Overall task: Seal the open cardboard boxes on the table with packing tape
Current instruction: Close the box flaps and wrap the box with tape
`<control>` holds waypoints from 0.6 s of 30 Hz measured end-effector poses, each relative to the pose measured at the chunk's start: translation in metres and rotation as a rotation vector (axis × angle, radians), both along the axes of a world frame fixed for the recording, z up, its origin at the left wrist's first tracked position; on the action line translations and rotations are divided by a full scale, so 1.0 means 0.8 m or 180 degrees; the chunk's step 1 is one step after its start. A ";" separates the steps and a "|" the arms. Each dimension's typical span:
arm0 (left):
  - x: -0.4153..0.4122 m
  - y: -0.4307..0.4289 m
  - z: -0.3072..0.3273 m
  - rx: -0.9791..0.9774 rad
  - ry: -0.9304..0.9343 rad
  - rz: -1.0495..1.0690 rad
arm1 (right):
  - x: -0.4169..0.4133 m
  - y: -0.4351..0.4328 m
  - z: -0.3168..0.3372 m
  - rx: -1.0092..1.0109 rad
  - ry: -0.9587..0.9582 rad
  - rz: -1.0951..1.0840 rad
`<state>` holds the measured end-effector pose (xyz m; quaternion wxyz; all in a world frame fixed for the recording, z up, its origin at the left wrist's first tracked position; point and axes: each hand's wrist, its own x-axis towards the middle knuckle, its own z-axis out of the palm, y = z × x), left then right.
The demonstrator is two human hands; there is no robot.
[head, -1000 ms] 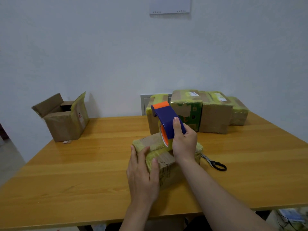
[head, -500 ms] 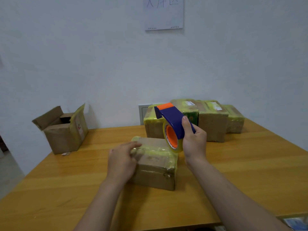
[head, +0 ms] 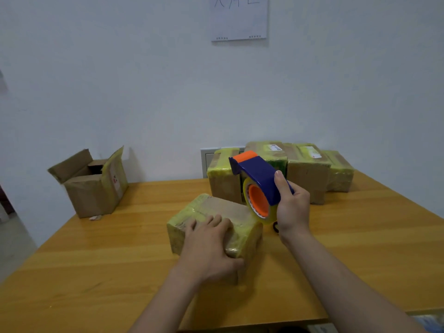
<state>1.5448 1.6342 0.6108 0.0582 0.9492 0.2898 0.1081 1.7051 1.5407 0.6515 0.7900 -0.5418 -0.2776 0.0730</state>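
Observation:
A small cardboard box (head: pixel 217 210) wrapped in yellowish tape lies in the middle of the wooden table (head: pixel 108 260). My left hand (head: pixel 209 248) rests on its near top, fingers spread flat and thumb down the near side. My right hand (head: pixel 292 207) grips a blue and orange tape dispenser (head: pixel 258 181), held just above the box's right end. Its clear tape roll with an orange core (head: pixel 258 200) touches or nearly touches the box's far right corner.
An open cardboard box (head: pixel 93 183) with raised flaps stands at the table's far left. Several taped boxes (head: pixel 310 169) line the wall at the back right. A black scissor handle (head: pixel 275 228) peeks out behind my right wrist. A paper sheet (head: pixel 240 18) hangs on the wall.
The box has been turned on the table. My left hand shifted from the box's left end to its near top. The dispenser stays raised by the box's right end.

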 end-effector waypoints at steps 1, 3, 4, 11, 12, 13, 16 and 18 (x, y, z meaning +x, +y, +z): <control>-0.009 0.001 0.005 -0.0083 0.0022 -0.0125 | 0.001 -0.002 0.002 -0.0019 -0.0020 0.0041; -0.025 0.006 0.014 -0.0286 0.0058 -0.0364 | 0.002 -0.004 0.005 -0.0058 -0.0075 0.0105; -0.031 0.008 0.018 -0.0403 0.0107 -0.0468 | 0.001 -0.005 0.006 -0.0063 -0.0090 0.0137; -0.033 0.020 0.018 -0.0890 0.0008 -0.0580 | -0.002 -0.008 0.007 -0.0113 -0.0161 0.0420; -0.033 0.024 0.015 -0.0942 -0.0070 -0.0561 | 0.000 -0.010 0.007 -0.0138 -0.0189 0.0444; -0.034 0.027 0.014 -0.1013 -0.0129 -0.0565 | 0.003 -0.012 0.007 -0.0174 -0.0222 0.0476; -0.040 0.027 0.024 -0.1306 -0.0418 -0.0595 | 0.014 -0.021 0.010 -0.0207 -0.0334 0.0685; -0.040 0.028 0.039 -0.1887 -0.1266 -0.0384 | 0.018 -0.028 0.014 -0.0239 -0.0409 0.0857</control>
